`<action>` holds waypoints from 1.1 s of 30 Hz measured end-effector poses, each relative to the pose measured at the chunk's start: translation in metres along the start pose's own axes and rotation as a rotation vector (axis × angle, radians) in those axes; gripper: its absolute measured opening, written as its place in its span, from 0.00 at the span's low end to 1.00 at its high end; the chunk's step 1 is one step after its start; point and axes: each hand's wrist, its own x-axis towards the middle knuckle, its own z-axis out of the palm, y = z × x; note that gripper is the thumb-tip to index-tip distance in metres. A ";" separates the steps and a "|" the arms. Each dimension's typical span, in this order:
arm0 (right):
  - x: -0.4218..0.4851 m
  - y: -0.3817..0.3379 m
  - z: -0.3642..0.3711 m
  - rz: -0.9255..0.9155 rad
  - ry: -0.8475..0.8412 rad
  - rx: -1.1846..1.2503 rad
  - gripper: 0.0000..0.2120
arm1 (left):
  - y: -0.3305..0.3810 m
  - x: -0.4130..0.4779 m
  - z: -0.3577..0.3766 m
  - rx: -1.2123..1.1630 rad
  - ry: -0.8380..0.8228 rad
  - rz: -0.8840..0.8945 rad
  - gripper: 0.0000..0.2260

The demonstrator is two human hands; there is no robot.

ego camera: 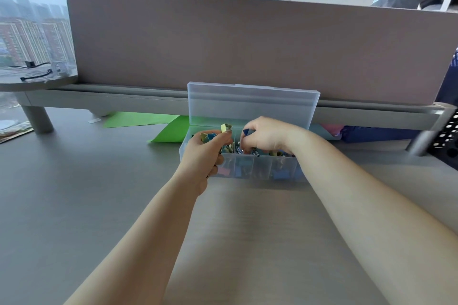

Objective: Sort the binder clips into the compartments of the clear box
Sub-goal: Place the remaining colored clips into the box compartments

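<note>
At the centre of the frame, the clear box [260, 164] sits on the tabletop [74, 193] with its lid [252, 104] standing open behind it. Binder clips [280, 174], blue and pink among them, lie in its compartments. Over the box's left end, the left hand [205, 156] curls its fingers round a bunch of clips, with a pale yellow clip [226, 128] sticking up by the thumb. Just to its right, the right hand [267, 135] pinches a dark blue clip [246, 132] above the box. Green paper [138, 119] lies behind and to the left, below a divider panel [247, 39].
</note>
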 end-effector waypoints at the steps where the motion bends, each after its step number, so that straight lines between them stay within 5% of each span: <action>1: 0.000 -0.001 -0.001 0.001 0.001 0.039 0.06 | 0.000 0.000 0.000 -0.001 0.002 0.001 0.06; 12: -0.003 0.013 -0.008 0.001 0.096 0.193 0.04 | 0.002 -0.002 0.001 0.003 0.006 -0.001 0.06; 19: 0.002 0.035 -0.010 0.051 0.268 -0.031 0.24 | 0.002 -0.004 0.002 0.010 0.008 0.003 0.07; 26: 0.001 0.038 -0.012 -0.028 0.140 -0.099 0.11 | 0.002 -0.004 0.001 0.017 0.004 0.000 0.06; 33: 0.001 0.041 -0.015 -0.033 0.160 -0.062 0.09 | 0.003 -0.005 0.002 0.038 0.001 -0.020 0.11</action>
